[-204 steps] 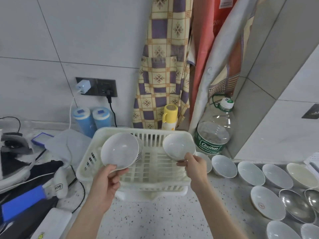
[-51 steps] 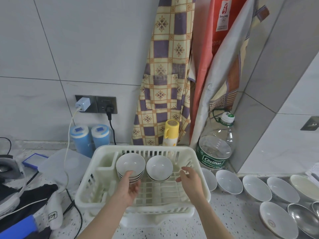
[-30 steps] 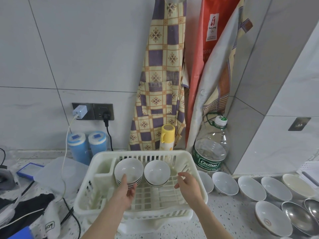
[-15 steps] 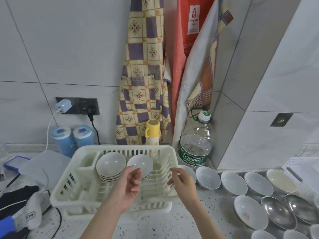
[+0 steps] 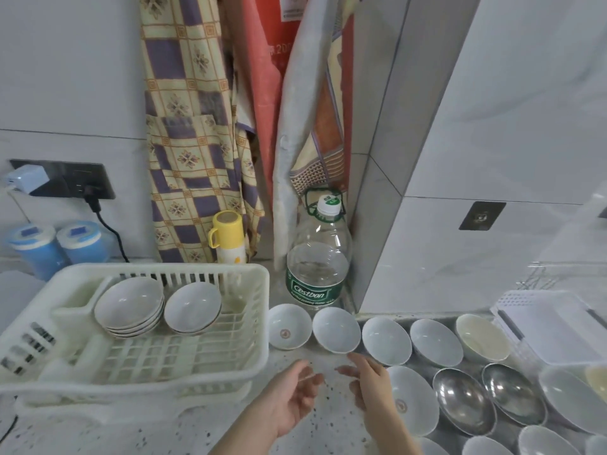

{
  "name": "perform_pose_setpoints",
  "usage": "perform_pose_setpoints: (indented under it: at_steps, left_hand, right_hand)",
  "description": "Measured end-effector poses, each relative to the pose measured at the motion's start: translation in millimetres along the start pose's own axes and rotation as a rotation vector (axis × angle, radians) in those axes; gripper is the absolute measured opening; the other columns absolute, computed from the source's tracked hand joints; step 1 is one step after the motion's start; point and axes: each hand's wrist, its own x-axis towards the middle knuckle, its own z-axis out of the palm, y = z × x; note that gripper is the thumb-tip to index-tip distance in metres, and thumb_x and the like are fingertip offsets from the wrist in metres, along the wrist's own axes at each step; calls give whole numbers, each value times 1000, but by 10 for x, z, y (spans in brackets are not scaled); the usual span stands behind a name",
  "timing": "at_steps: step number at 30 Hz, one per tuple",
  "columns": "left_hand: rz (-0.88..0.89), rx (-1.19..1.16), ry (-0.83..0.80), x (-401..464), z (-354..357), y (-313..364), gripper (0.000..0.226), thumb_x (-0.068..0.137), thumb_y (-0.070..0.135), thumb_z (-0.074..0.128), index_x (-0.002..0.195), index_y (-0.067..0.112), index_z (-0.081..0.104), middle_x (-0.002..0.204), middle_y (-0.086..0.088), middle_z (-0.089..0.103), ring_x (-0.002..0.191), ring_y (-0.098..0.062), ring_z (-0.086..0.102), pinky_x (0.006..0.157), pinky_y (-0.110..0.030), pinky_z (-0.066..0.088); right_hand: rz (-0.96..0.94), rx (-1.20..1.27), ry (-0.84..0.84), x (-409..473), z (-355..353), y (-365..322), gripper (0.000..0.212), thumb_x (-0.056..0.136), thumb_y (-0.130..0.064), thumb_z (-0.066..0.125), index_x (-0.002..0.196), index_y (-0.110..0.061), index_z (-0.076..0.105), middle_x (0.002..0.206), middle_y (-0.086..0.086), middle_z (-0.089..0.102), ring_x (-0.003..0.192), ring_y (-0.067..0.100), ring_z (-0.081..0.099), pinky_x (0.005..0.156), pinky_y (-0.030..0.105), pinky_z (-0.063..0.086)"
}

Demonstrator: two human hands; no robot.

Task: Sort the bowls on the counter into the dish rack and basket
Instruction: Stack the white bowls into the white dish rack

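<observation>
A white plastic dish rack [image 5: 249, 323] stands on the counter at the left. Inside it lean a stack of white bowls [image 5: 129, 305] and a second small stack [image 5: 193, 307]. To its right, several white bowls line the counter, the nearest two being a logo bowl [image 5: 289, 326] and a plain one [image 5: 335, 329]. Two steel bowls [image 5: 463, 400] sit further right among more white ones. My left hand [image 5: 289, 400] and my right hand [image 5: 371, 385] hover empty over the counter just in front of those two bowls, fingers relaxed.
A large water bottle [image 5: 317, 257] and a yellow flask [image 5: 228, 238] stand against the wall behind the bowls. Two blue canisters [image 5: 54, 246] and a plugged cable are at the far left. A white perforated basket [image 5: 551, 326] sits at the right. Aprons hang above.
Both hands have left the dish rack, where they set down two bowls, and moved right and down to the counter in front of the bowl row. My view has shifted right.
</observation>
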Motion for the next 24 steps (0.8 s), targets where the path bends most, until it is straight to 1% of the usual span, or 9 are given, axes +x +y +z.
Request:
perform_pose_setpoints:
  at_steps: [2, 6, 9, 11, 13, 17, 19, 21, 24]
  left_hand:
    - [24, -48, 74, 179, 64, -25, 20, 96, 23, 61, 100, 6, 53, 70, -16, 74, 35, -12, 52, 28, -17, 36]
    - [84, -115, 190, 449, 53, 35, 22, 92, 26, 67, 98, 9, 56, 62, -14, 71, 34, -13, 57, 28, -17, 38]
    - [111, -112, 257, 618, -16, 94, 25, 92, 29, 67, 106, 9, 58, 74, -13, 69, 38, -12, 58, 29, -17, 39]
    - [122, -105, 291, 735, -46, 115, 31, 94, 28, 64, 114, 6, 58, 79, -13, 64, 40, -12, 57, 30, -16, 38]
    - [141, -101, 315, 849, -59, 119, 31, 96, 25, 61, 119, 4, 56, 82, -15, 63, 39, -12, 58, 30, -16, 38]
    - [177, -130, 312, 1006, -69, 131, 30, 97, 13, 53, 125, 2, 56, 82, -16, 68, 44, -13, 60, 34, -19, 41]
    - [184, -161, 308, 1031, -60, 144, 33, 96, 9, 51, 128, 2, 55, 86, -17, 70, 48, -13, 59, 34, -19, 42]
    - [196, -188, 312, 1020, -51, 160, 36, 95, 3, 49, 131, 2, 53, 90, -20, 69, 42, -10, 57, 33, -17, 39]
    - [224, -187, 324, 951, -53, 176, 37, 93, -1, 46, 130, 4, 52, 97, -26, 68, 41, -10, 51, 33, -16, 33]
  right_hand:
    - [127, 54, -41, 116, -57, 34, 14, 92, -16, 58, 100, -5, 62, 86, 15, 75, 36, 10, 32, 36, 16, 20]
    - [302, 105, -101, 364, -40, 118, 18, 94, -21, 54, 103, -6, 53, 93, 13, 76, 39, 12, 33, 36, 15, 20]
    - [372, 91, -90, 495, 28, 124, 21, 96, -28, 55, 101, -8, 53, 90, 10, 76, 43, 14, 37, 34, 14, 24]
    - [380, 55, -67, 582, 75, 115, 24, 95, -33, 57, 100, -10, 58, 87, 6, 76, 46, 14, 40, 36, 15, 27]
    - [360, 25, -55, 681, 130, 140, 30, 94, -34, 57, 105, -7, 64, 87, 6, 76, 51, 16, 42, 42, 18, 29]
    - [303, 77, -4, 779, 276, 199, 29, 95, -26, 56, 116, -6, 56, 94, 16, 70, 61, 21, 48, 52, 25, 35]
    - [286, 99, 36, 781, 331, 201, 26, 95, -19, 55, 117, -5, 54, 83, 15, 66, 58, 22, 46, 51, 26, 35]
    - [290, 107, 73, 797, 342, 207, 25, 93, -14, 55, 115, -3, 55, 72, 12, 59, 53, 21, 42, 49, 26, 32]
    - [333, 157, 110, 768, 316, 204, 24, 91, -13, 55, 112, -1, 58, 67, 10, 53, 50, 19, 37, 47, 25, 31]
